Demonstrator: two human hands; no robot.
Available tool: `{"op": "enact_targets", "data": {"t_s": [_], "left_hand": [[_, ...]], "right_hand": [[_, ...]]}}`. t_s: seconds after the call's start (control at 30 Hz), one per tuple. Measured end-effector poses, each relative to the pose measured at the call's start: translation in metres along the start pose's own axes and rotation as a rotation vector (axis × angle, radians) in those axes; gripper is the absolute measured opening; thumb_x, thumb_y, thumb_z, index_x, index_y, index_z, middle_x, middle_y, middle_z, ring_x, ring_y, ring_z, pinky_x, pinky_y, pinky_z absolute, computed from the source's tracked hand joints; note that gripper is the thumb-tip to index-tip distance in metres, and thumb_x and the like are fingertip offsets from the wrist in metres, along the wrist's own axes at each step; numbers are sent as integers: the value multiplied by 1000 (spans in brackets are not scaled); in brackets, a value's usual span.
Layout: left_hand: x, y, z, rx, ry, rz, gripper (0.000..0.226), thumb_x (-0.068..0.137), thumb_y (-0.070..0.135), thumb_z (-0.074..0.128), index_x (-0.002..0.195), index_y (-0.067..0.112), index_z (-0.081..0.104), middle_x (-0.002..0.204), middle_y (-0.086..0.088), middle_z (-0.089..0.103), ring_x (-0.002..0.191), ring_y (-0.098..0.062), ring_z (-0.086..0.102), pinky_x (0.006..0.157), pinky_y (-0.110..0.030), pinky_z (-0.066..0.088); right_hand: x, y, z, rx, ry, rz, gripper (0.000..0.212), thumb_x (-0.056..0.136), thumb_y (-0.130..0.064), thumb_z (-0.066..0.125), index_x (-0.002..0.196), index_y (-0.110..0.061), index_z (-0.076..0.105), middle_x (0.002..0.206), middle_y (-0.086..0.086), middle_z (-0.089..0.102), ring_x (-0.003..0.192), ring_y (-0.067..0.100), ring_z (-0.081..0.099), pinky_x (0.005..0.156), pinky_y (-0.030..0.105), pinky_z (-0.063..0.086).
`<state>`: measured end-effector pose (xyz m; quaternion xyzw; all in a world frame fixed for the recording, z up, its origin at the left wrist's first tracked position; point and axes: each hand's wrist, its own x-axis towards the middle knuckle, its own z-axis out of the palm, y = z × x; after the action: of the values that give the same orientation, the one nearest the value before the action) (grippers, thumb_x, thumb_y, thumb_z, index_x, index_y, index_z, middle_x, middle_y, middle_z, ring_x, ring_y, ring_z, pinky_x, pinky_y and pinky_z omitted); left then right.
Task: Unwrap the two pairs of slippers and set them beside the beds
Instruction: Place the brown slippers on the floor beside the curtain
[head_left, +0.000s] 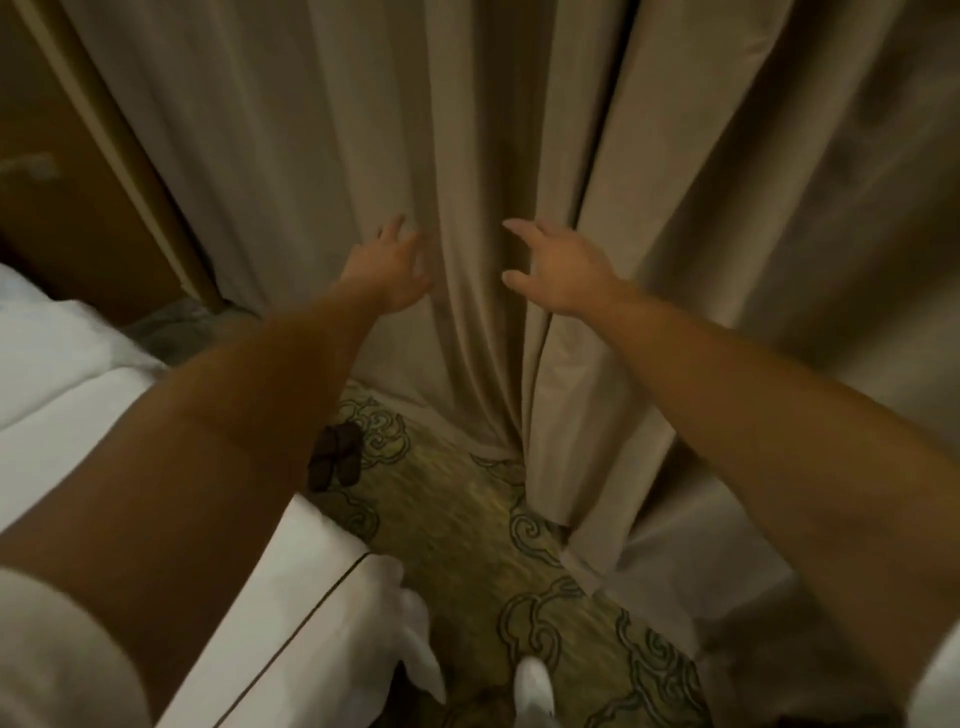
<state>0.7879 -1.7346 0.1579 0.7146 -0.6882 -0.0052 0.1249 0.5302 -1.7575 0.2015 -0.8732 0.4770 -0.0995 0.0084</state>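
Note:
A pair of dark brown slippers (335, 456) lies on the patterned carpet beside the white bed (78, 384), partly hidden by my left forearm. Both arms are stretched forward toward the beige curtain (467, 156). My left hand (392, 270) is at the curtain folds with fingers spread and holds nothing. My right hand (558, 270) is just right of it, fingers spread and slightly bent, thumb out, also holding nothing. No wrapping is visible.
The curtain hangs to the floor across the whole far side. Green-and-gold patterned carpet (467, 545) forms a narrow strip between bed and curtain. A white-socked foot (532, 686) shows at the bottom. A brown wood panel (62, 208) stands at the far left.

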Motion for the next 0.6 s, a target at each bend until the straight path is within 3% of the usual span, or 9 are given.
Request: {"op": "enact_targets", "data": {"t_s": [0.13,0.33,0.6], "left_hand": [[31,-46,27,6,-43,-220,73,91,49,59,153,23,32,165,-14,16,145,-40,29,113,-54,36],[49,-144,22,60,-47,-493,72,91,55,60,152,26,33,165,-13,15,145,-41,29,111,-56,37],[83,-281,69,218,-125,-534,75,91,55,61,153,24,32,164,-16,16,143,-43,31,110,-57,39]], "right_hand": [[88,1,41,35,-80,-162,76,92,-54,54,158,-29,26,155,12,42,133,36,53,103,46,46],[211,-24,81,88,-165,-324,79,91,-52,57,158,-24,28,155,14,43,136,36,48,109,45,43],[362,-85,198,116,-258,-470,78,91,-50,59,158,-27,28,158,12,38,141,36,42,113,48,40]]}}
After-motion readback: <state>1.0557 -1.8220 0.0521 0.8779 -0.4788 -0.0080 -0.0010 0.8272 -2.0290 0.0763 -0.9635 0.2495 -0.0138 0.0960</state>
